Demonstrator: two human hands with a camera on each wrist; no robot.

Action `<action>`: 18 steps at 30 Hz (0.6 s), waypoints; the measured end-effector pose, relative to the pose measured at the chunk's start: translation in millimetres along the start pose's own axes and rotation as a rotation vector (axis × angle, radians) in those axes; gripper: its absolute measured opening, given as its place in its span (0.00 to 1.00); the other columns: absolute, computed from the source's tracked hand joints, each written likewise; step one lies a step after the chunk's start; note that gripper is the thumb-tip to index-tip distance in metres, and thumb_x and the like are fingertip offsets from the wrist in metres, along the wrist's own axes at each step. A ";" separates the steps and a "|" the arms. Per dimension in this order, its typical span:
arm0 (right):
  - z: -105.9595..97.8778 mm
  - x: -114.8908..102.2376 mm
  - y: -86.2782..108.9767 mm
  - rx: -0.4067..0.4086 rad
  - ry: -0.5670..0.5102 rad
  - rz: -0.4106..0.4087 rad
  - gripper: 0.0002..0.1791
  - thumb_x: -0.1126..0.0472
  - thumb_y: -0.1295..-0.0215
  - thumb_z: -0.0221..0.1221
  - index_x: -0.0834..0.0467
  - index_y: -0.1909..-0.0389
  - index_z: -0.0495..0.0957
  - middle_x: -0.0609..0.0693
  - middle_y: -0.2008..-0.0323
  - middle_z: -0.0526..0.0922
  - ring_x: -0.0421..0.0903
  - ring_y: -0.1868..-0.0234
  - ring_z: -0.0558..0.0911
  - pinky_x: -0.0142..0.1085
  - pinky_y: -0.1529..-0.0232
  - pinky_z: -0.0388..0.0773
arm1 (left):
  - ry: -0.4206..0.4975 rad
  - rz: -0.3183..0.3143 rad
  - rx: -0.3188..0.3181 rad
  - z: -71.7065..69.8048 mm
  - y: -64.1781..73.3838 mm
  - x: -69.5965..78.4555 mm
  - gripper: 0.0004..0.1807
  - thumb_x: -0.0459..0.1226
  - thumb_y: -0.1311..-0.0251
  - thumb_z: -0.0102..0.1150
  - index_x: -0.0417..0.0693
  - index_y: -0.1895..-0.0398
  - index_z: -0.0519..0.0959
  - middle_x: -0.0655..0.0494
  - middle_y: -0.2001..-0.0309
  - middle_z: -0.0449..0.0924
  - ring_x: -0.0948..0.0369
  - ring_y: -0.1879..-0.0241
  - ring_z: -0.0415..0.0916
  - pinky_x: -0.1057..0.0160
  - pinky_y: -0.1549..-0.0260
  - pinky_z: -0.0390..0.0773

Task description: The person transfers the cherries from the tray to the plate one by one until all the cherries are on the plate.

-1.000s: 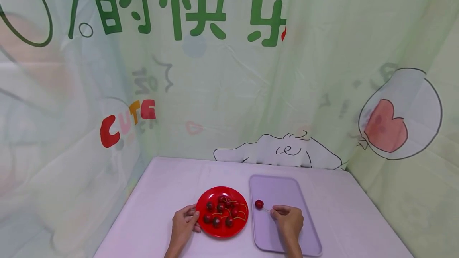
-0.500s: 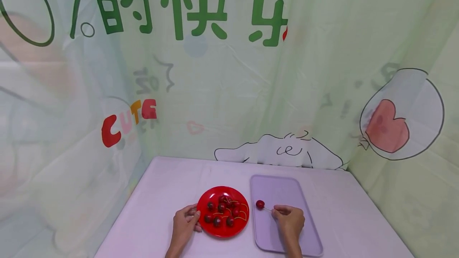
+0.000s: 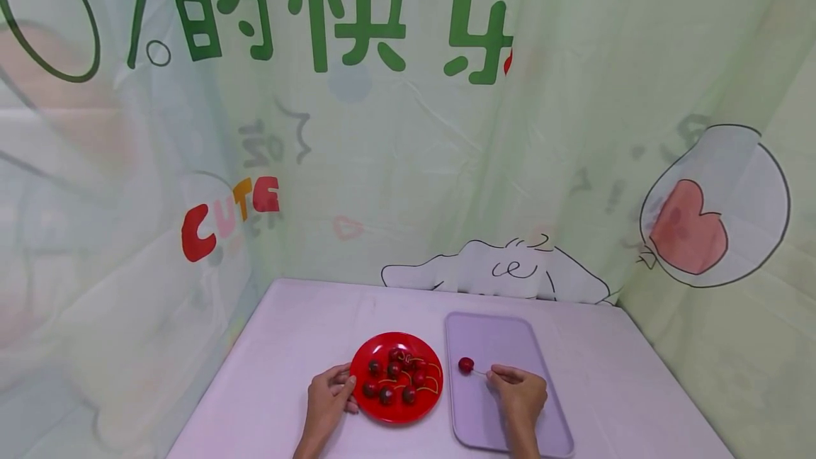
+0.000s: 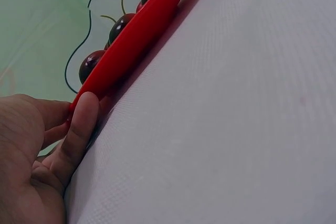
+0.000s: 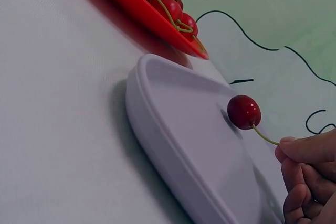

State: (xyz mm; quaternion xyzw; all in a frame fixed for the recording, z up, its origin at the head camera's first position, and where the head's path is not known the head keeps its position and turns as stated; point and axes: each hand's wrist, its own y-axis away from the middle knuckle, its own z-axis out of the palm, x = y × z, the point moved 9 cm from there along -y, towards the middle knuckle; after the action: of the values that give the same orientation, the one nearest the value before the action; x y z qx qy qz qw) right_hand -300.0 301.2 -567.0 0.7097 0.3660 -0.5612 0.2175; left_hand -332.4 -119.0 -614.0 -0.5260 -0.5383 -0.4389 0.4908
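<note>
A round red plate [image 3: 395,415] bears several dark red cherries [image 3: 386,394] with thin green stems. At its left rim my left hand [image 3: 327,401] pinches the edge; the left wrist view shows the thumb [image 4: 85,114] on the near side of the rim and fingers behind it. My right hand [image 3: 521,395] pinches the stem end of a single cherry [image 5: 244,112] between thumb and forefinger. That cherry is over the left part of a lilac tray [image 3: 497,423], its fruit pointing left, toward the plate. In the right wrist view the stem [image 5: 265,136] is stretched out straight from fruit to fingertips.
Plate and tray lie side by side with a narrow gap on a pale cloth-covered table [image 3: 306,317]. A printed curtain [image 3: 408,161] hangs behind the table and along both sides.
My right hand has shifted slightly to the right with the cherry, which stays over the tray. The left hand keeps its place at the plate's rim.
</note>
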 end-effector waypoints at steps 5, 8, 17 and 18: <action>-0.6 2.4 -0.2 -0.002 -0.038 0.028 0.10 0.72 0.46 0.79 0.69 0.63 0.93 0.54 0.74 0.93 0.23 0.77 0.81 0.11 0.70 0.71 | -0.005 -0.004 0.000 0.2 0.6 0.6 0.23 0.29 0.25 0.64 0.29 0.31 0.78 0.41 0.54 0.86 0.57 0.77 0.87 0.63 0.74 0.92; -0.2 3.8 0.1 -0.011 -0.045 0.041 0.09 0.72 0.45 0.78 0.69 0.62 0.93 0.54 0.74 0.93 0.23 0.77 0.82 0.11 0.70 0.71 | -0.003 -0.015 0.003 0.0 1.0 -0.1 0.23 0.30 0.25 0.64 0.30 0.30 0.78 0.41 0.54 0.87 0.58 0.77 0.87 0.63 0.74 0.91; -0.8 2.4 2.0 -0.009 -0.063 0.039 0.10 0.74 0.45 0.77 0.71 0.62 0.92 0.54 0.74 0.93 0.23 0.78 0.83 0.10 0.70 0.73 | -0.010 -0.025 0.012 0.6 0.4 -1.1 0.23 0.31 0.25 0.65 0.31 0.30 0.78 0.42 0.53 0.87 0.58 0.78 0.86 0.64 0.74 0.91; -0.9 2.4 2.0 -0.007 -0.063 0.037 0.10 0.74 0.45 0.77 0.71 0.62 0.92 0.54 0.74 0.93 0.22 0.77 0.83 0.10 0.70 0.73 | -0.008 -0.024 0.012 0.8 0.1 -1.4 0.23 0.31 0.25 0.65 0.31 0.30 0.78 0.42 0.53 0.87 0.58 0.78 0.86 0.64 0.74 0.91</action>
State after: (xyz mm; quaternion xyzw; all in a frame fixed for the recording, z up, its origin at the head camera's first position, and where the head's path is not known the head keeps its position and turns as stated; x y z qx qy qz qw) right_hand -297.7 301.2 -569.2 0.6973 0.3480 -0.5780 0.2419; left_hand -332.4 -118.3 -615.5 -0.5183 -0.5494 -0.4393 0.4863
